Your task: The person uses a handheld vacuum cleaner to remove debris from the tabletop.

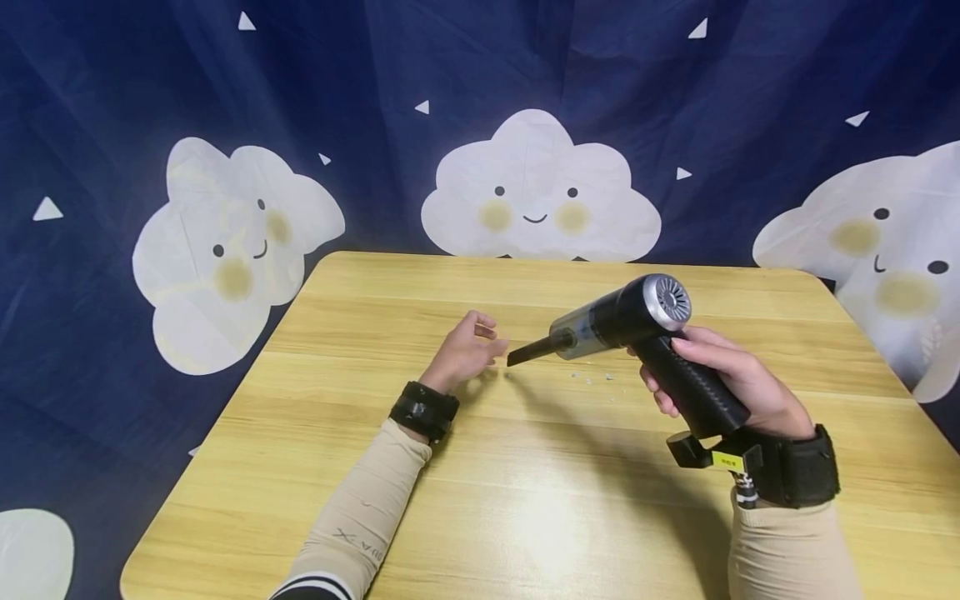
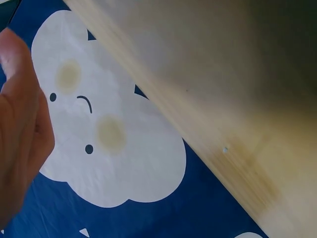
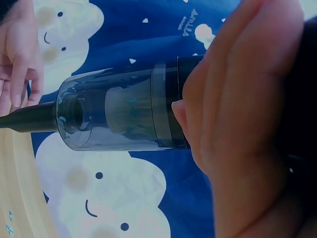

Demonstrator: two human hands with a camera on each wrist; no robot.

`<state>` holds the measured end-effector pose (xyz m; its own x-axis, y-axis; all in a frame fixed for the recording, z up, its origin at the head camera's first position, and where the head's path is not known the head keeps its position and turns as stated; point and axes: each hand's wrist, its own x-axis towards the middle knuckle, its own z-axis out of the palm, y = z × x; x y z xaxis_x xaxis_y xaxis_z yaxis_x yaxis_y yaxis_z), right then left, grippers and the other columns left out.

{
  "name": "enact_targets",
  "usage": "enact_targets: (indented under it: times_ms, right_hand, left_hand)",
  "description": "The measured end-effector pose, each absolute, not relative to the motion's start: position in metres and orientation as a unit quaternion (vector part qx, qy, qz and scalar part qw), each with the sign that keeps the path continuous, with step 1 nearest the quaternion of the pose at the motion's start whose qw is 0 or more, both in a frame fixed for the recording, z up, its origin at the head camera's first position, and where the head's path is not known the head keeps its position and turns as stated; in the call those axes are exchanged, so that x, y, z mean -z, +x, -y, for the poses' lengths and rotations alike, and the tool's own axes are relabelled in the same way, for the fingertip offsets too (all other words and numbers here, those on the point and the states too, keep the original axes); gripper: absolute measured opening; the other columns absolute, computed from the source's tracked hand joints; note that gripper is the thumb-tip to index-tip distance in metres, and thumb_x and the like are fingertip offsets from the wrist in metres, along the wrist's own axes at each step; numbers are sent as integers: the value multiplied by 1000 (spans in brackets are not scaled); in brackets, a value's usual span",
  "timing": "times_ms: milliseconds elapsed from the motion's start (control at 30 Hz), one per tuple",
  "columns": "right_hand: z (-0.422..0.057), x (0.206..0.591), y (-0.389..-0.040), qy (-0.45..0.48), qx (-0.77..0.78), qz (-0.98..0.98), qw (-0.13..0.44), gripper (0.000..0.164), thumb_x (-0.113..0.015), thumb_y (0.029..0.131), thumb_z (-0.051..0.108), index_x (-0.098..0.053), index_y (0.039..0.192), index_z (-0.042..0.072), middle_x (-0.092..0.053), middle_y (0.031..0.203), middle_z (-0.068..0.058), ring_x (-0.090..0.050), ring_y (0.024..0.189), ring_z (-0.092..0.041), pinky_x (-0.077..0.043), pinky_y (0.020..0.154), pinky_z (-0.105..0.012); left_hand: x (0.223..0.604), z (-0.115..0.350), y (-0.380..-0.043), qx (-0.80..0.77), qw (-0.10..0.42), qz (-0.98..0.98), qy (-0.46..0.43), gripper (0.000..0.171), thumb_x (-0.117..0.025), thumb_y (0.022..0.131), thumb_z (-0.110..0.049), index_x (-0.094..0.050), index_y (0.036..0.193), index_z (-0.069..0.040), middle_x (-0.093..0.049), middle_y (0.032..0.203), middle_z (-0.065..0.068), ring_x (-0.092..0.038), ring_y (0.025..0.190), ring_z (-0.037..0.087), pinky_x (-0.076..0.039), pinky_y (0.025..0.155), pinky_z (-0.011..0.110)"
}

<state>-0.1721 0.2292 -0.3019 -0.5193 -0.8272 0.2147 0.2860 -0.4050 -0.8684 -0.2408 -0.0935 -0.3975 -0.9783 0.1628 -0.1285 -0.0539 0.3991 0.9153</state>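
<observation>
Head view shows me a person who stands at a wooden table (image 1: pixel 540 533) and holds a handheld vacuum (image 1: pixel 637 321) above it. The right hand (image 1: pixel 738 379) is wrapped around the black handle, with the thumb lying along its top side. The thin nozzle (image 1: pixel 534 350) points down toward the left hand (image 1: pixel 463 354), whose fingers are apart and softly bent. These fingers are very near the nozzle tip, but whether they touch it I cannot tell. Some small bits (image 1: pixel 588 381) lie on the table, beyond the nozzle and below the clear cup (image 1: pixel 577 332). Both wrists carry a black band, and behind the table hangs a dark blue curtain (image 1: pixel 390 58) with smiling clouds.

Left wrist view gives only part of the left hand, at the left border, in front of a cloud. One pale speck (image 2: pixel 225 149) lies on the table; the upper right corner is dark and blurred.

Right wrist view looks along the vacuum. The fingers of the right hand curl close around it, and inside the clear cup sits a whitish filter (image 3: pixel 124 110). The left hand is just beside the nozzle, its fingers hanging loosely.
</observation>
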Motion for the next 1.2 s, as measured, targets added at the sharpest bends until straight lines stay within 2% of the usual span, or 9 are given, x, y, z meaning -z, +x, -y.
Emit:
enact_targets:
  times_ms: [67,167,400,733,1200]
  right_hand:
    - [-229,302,-172,-330,769,-411,361,42,-9,102,1,-40,129,-7,-62,104,-18,-65,86,-24,-56,77,-30]
    - [-228,302,-173,-333,766,-417,359,41,-9,102,0,-40,129,-6,-62,103,-18,-65,86,-23,-56,77,-29]
    - [-225,302,-174,-331,759,-427,364,39,-11,102,1,-40,127,-7,-62,102,-16,-65,85,-22,-56,76,-29]
    - [-220,304,-177,-324,746,-446,373,36,-13,103,2,-42,124,-6,-62,99,-14,-64,82,-20,-56,75,-28]
    - [-218,307,-180,-325,745,-444,377,34,-15,103,2,-43,120,-5,-63,98,-14,-64,82,-20,-56,74,-28]
  left_hand:
    - [397,95,-241,-548,91,-831,32,46,-66,87,-10,-43,127,-3,-54,122,14,-60,98,26,-54,82,40]
    - [396,97,-242,-545,79,-834,33,44,-66,86,-7,-46,125,-4,-57,117,13,-61,97,27,-55,79,39]
    - [394,100,-243,-546,61,-835,33,33,-65,90,-18,-53,117,-3,-61,102,11,-65,88,33,-53,73,41]
    - [393,99,-242,-566,51,-822,24,21,-66,90,-21,-56,104,-9,-60,99,12,-64,87,36,-54,76,48]
    - [394,99,-243,-566,50,-823,23,19,-67,89,-21,-57,101,-10,-60,100,12,-64,88,37,-54,78,49]
